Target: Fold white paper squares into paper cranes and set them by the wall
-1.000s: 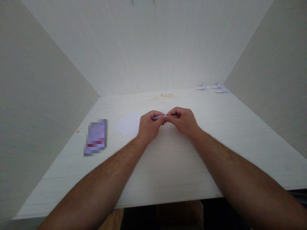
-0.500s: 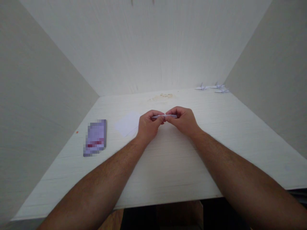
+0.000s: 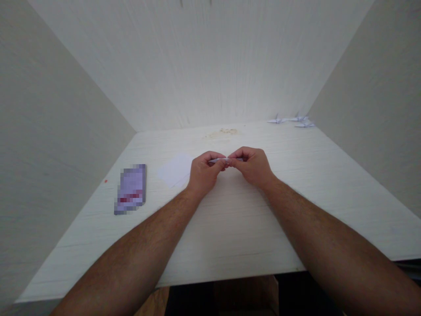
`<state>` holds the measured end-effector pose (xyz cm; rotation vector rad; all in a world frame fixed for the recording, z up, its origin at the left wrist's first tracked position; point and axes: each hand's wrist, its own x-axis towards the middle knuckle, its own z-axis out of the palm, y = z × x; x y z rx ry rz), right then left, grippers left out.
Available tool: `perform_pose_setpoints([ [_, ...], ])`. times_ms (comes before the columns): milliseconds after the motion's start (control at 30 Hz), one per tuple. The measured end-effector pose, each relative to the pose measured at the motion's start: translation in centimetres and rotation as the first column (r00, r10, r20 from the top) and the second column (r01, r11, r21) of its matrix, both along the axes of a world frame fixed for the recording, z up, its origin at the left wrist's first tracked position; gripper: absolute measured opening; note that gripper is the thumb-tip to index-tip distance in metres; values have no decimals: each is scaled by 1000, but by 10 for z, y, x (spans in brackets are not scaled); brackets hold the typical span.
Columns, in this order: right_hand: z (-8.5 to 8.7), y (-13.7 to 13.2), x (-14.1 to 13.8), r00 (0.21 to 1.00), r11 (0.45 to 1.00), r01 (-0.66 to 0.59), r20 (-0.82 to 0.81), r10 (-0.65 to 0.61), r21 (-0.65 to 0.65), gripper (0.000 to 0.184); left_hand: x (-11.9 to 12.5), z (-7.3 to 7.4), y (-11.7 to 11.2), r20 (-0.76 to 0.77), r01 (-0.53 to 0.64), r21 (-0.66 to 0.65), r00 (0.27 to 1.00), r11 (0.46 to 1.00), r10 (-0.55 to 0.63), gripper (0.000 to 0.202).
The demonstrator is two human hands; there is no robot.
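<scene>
Between my two hands is a small piece of folded white paper, seen nearly edge-on and held just above the table. My left hand pinches its left part between thumb and fingers. From the other side, my right hand pinches it too, and the two thumbs almost meet at its middle. Most of the folded paper is hidden by my fingers. White sheets of paper lie flat just left of my left hand, partly covered by it.
Several folded white paper figures stand at the back right corner of the white table. A blurred-out purple object lies to the left, near a small orange spot. Walls enclose the back and both sides. Brownish marks show near the back wall.
My right thumb has shifted slightly along the folded paper. Both hands otherwise stay in place with the same pinch.
</scene>
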<state>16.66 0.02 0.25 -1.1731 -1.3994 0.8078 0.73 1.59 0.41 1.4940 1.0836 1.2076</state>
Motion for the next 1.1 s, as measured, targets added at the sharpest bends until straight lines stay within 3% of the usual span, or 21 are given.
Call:
perform_pose_setpoints([
  [300, 3, -2, -1, 989, 997, 63, 133, -68, 40, 6, -2, -3, 1, 17, 46, -2, 999, 999, -46, 22],
  [700, -1, -3, -1, 976, 992, 85, 191, -102, 94, 8, 0, -3, 2, 71, 37, -37, 997, 999, -34, 25],
  [1100, 2, -4, -1, 925, 982, 65, 359, -125, 176, 8, -1, -2, 1, 6, 29, -22, 1000, 999, -29, 19],
])
